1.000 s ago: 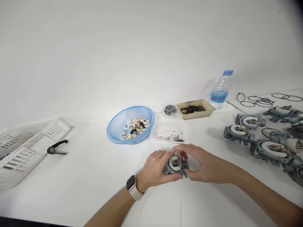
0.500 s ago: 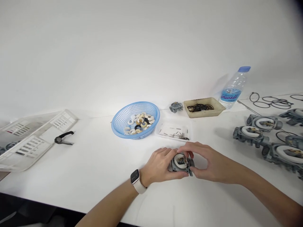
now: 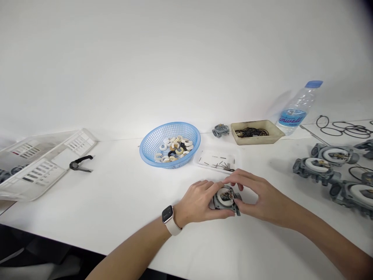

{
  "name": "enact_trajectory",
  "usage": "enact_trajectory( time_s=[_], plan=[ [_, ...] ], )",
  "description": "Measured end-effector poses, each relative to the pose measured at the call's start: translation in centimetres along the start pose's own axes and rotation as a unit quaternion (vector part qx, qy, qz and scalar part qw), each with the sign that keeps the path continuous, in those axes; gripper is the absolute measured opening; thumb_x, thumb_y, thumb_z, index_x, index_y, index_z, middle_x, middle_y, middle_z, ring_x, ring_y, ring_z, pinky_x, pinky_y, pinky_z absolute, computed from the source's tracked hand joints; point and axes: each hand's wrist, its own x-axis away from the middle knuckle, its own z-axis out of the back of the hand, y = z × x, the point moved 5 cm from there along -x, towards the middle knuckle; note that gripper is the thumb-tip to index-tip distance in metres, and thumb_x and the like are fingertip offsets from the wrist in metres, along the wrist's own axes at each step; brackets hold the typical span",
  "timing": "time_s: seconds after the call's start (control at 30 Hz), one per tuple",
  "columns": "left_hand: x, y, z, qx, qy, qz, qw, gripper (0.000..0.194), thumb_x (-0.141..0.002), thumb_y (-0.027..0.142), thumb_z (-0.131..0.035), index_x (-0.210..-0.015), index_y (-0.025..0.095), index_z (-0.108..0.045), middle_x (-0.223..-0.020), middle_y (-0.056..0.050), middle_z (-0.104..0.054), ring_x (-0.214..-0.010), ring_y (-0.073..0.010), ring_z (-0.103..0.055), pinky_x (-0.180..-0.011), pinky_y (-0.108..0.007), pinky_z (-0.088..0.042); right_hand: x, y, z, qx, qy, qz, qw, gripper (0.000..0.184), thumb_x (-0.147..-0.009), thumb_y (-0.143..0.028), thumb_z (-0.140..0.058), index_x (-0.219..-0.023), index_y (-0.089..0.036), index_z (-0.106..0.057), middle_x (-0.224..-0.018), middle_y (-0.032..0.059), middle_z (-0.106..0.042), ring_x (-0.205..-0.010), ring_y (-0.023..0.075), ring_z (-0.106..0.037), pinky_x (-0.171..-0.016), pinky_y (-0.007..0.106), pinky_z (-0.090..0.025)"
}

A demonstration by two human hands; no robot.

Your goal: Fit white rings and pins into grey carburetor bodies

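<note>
A small grey metal carburetor body [image 3: 225,199] with a white ring and brass parts in its open top rests on the white table [image 3: 122,202]. My left hand [image 3: 196,202], with a smartwatch on the wrist, grips its left side. My right hand [image 3: 259,196] wraps the right side, fingertips pinched over the top. Both hands are closed on the part.
Behind the hands lie a clear tray of small pins [image 3: 217,161], a blue basket of rings [image 3: 170,149], a tan tray of black O-rings [image 3: 256,132], a small grey part [image 3: 220,130] and a water bottle [image 3: 298,109]. Several carburetors [image 3: 316,169] sit right; a white crate [image 3: 37,163] and black tool [image 3: 80,164] left.
The view has shifted, so everything sits further right and lower in the picture. Both hands stay on the carburetor body, and the right fingertips shift slightly over its top.
</note>
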Motion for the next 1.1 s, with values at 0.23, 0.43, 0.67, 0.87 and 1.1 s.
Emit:
enact_trajectory(
  time_s=[0.23,0.43,0.67,0.87,1.1],
  plan=[
    [0.1,0.1,0.1,-0.007,0.0,-0.004,1.0,0.075,-0.086,0.064,-0.07,-0.144,0.023,-0.047,-0.101,-0.006,-0.072,-0.087,-0.0254,-0.068,-0.082,-0.038,-0.052,-0.1,-0.5,0.0,-0.004,-0.017,-0.001,1.0,0.04,-0.086,-0.018,-0.057,-0.124,-0.031,-0.061,-0.104,0.0026,-0.061,-0.09,0.0213,-0.058,-0.086,0.039,-0.052],
    [-0.1,0.2,0.1,-0.019,0.005,-0.006,1.0,0.067,-0.084,0.066,-0.071,-0.13,0.02,-0.057,-0.094,-0.005,-0.07,-0.083,-0.0251,-0.067,-0.078,-0.037,-0.053,0.0,-1.0,0.1,-0.021,-0.051,-0.008,0.998,0.047,-0.084,-0.017,-0.06,-0.128,-0.034,-0.06,-0.094,-0.001,-0.062,-0.087,0.0205,-0.058,-0.087,0.039,-0.051],
    [-0.1,0.2,0.0,-0.039,0.003,-0.008,0.999,0.062,-0.085,0.07,-0.066,-0.121,0.019,-0.059,-0.09,-0.004,-0.068,-0.082,-0.0238,-0.067,-0.078,-0.037,-0.054,0.2,-0.8,-0.1,-0.023,-0.072,-0.009,0.997,0.053,-0.081,-0.014,-0.062,-0.13,-0.036,-0.058,-0.096,-0.0014,-0.059,-0.089,0.0202,-0.058,-0.087,0.038,-0.05],
    [-0.1,0.5,0.2,-0.055,0.01,-0.031,0.998,0.066,-0.088,0.07,-0.062,-0.13,0.019,-0.055,-0.089,-0.004,-0.069,-0.079,-0.0232,-0.066,-0.076,-0.038,-0.054,0.2,-0.8,-0.3,0.009,-0.025,0.009,1.0,0.044,-0.084,-0.012,-0.057,-0.122,-0.032,-0.06,-0.102,0.0005,-0.059,-0.087,0.0194,-0.056,-0.083,0.036,-0.05],
    [0.0,0.3,0.1,-0.057,0.019,-0.035,0.998,0.066,-0.088,0.072,-0.06,-0.128,0.02,-0.057,-0.087,-0.004,-0.068,-0.076,-0.0229,-0.065,-0.073,-0.037,-0.053,0.1,-0.7,-0.3,0.015,-0.026,0.009,1.0,0.05,-0.081,-0.01,-0.057,-0.125,-0.034,-0.06,-0.098,-0.0008,-0.058,-0.087,0.0183,-0.056,-0.082,0.034,-0.05]
  ],
)
